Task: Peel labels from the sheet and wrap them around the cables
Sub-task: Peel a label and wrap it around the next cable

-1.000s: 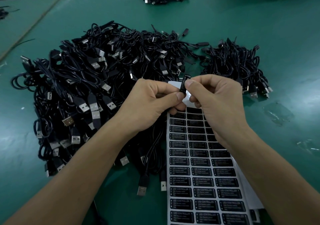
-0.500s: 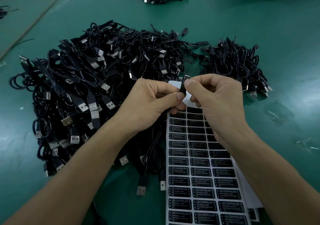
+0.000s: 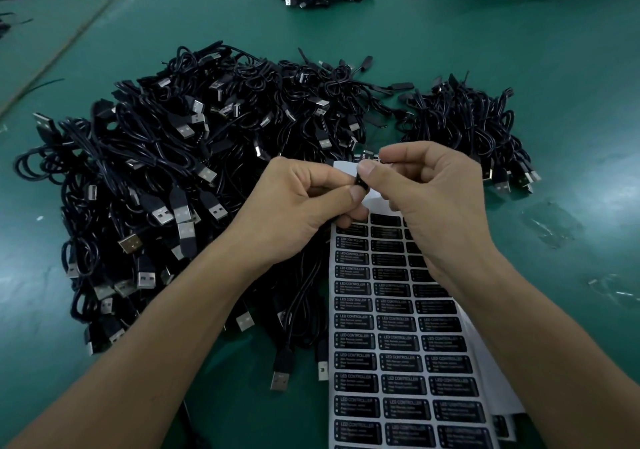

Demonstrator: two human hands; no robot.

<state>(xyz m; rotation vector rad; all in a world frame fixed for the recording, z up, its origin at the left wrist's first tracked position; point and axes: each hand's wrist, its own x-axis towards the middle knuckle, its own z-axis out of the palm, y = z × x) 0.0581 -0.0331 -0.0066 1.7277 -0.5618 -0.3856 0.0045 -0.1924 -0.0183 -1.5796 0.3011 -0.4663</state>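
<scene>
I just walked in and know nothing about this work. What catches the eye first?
A big heap of black cables with silver plugs covers the left half of the table. At centre, the left hand and right hand pinch a small black label between them, just above the sheet of labels lying lower right.

At frame centre the left hand (image 3: 298,215) and right hand (image 3: 438,203) cover the top rows of the white sheet of black rectangular labels (image 3: 398,344), which the lower edge cuts off. The small black piece (image 3: 360,180) they pinch is mostly hidden.
</scene>
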